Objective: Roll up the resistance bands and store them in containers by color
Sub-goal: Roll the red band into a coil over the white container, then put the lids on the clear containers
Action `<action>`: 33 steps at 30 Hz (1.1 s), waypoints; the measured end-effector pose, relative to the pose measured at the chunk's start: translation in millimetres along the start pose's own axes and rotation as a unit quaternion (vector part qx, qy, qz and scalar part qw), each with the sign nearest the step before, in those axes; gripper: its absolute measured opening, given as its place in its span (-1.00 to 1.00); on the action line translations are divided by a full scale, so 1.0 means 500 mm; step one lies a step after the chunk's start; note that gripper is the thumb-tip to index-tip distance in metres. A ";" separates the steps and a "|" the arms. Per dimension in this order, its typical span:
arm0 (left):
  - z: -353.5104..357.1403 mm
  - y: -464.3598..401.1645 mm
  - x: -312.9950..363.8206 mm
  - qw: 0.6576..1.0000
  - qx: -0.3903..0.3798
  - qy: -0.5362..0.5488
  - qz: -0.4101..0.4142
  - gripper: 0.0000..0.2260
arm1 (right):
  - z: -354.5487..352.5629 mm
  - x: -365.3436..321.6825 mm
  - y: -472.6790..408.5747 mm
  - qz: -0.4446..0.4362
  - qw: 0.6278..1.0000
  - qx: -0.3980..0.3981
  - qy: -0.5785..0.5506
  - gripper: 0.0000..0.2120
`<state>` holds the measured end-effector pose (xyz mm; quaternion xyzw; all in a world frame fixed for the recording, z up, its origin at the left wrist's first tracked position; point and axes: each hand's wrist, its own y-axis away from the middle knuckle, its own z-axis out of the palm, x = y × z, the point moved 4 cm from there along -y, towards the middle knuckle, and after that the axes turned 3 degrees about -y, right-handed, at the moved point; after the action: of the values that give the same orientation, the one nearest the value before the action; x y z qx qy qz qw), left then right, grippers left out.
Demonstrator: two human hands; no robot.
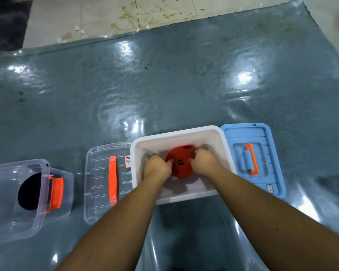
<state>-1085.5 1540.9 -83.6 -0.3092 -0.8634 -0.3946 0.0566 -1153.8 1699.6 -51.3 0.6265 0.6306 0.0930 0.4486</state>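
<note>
Now, left hand (157,166): grip pinched the red band's left edge.
Right hand (205,162): grip pinched its right edge.
Red band (181,165): between both grips, inside the white container (184,197).

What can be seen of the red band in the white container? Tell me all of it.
The red band is a flat, rubbery-looking strip wound into a rough disc, with a small dark logo near its middle and a loose loop sticking out at its far edge. It sits inside the white container, low toward the bottom. The left hand and right hand grip its opposite sides, fingers curled over the edges.
</note>
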 end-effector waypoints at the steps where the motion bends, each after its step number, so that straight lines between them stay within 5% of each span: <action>1: -0.005 0.005 0.004 1.000 0.005 -0.006 0.003 -0.57 | -0.002 -0.007 0.010 0.006 1.000 -0.008 0.026 -0.61; 7: -0.022 0.059 0.011 0.999 -0.008 -0.027 0.027 -0.65 | -0.034 -0.033 0.078 -0.038 0.997 0.013 0.073 -0.69; 16: -0.041 0.196 0.068 0.986 0.066 -0.079 0.134 -0.88 | -0.155 0.032 0.175 -0.155 0.970 0.150 -0.112 -0.73; 27: 0.083 0.408 0.188 0.898 0.164 -0.144 0.382 -0.82 | -0.195 0.326 0.149 -0.021 0.986 0.160 -0.049 -0.66; 33: 0.194 0.439 0.166 0.901 0.072 -0.162 0.396 -0.84 | -0.178 0.409 0.128 0.003 0.987 0.159 -0.037 -0.65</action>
<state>-1010.9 1759.9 20.6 -0.6803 -0.6932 -0.2208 0.0895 -1131.0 1930.5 -47.8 0.6944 0.6187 -0.0304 0.3661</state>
